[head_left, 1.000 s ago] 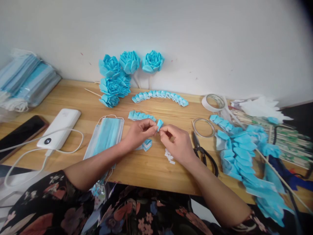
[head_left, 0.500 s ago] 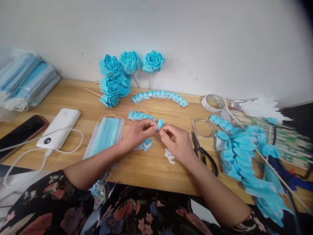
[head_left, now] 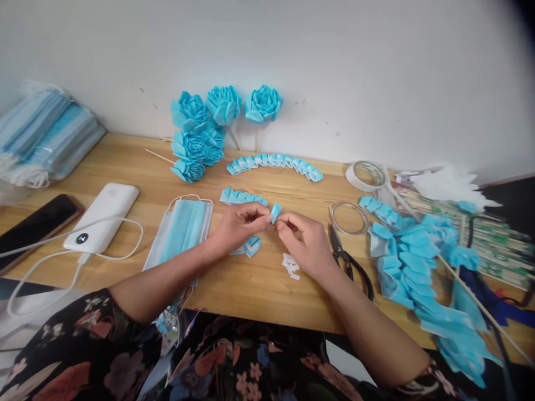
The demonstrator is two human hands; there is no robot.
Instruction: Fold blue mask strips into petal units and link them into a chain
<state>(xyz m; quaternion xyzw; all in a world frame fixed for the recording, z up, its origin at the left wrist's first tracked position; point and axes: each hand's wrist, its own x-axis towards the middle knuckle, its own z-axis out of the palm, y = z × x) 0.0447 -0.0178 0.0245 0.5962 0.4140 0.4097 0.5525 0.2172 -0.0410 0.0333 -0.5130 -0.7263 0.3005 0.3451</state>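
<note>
Mid-frame, I see the left hand (head_left: pixel 244 225) and right hand (head_left: pixel 307 245) pinching a small rolled blue fabric piece (head_left: pixel 276 211), base hidden.

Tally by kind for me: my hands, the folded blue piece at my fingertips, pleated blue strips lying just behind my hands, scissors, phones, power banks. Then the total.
Hands: 2, left hand and right hand
Folded blue piece: 1
Pleated blue strips: 2, long strip and short strip
Scissors: 1
Phone: 1
Power bank: 1
Total: 8
</note>
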